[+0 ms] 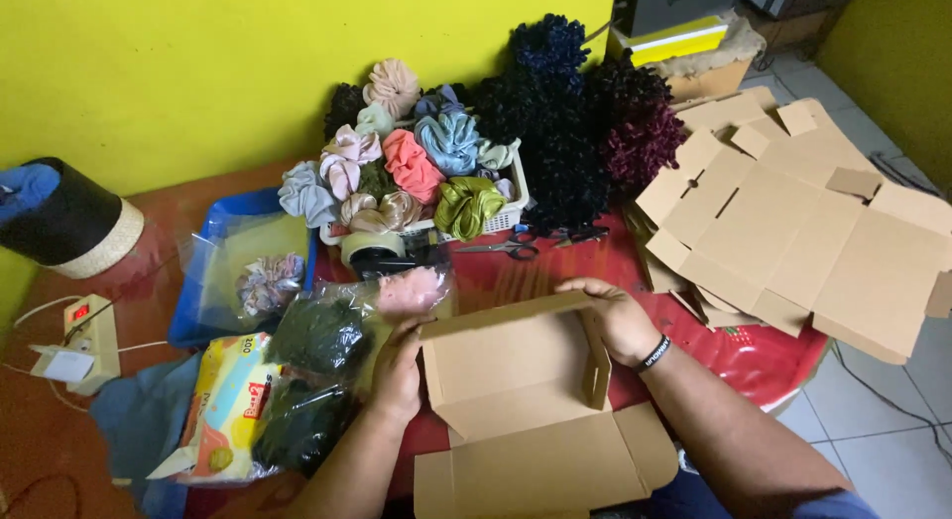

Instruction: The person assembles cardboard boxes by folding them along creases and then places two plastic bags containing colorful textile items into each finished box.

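While our left hand point(399, 372) and right hand point(617, 319) grip the cardboard mailer box's point(521, 365) side walls, we're folding it into shape. Next, probably, tucking the right flap point(595, 365) squarely.

open brown carton point(516, 365) – centre | flat cartons point(793, 222) – right | yellow-white pouch point(230, 405) – left | clear bags point(322, 331)

A white basket point(501, 220) heaped with pastel scrunchies point(412, 162) sits at upper centre; scissors point(508, 247) lie below it, flat cardboard sheets point(793, 231) at right, perhaps a tape roll point(372, 246) nearby.
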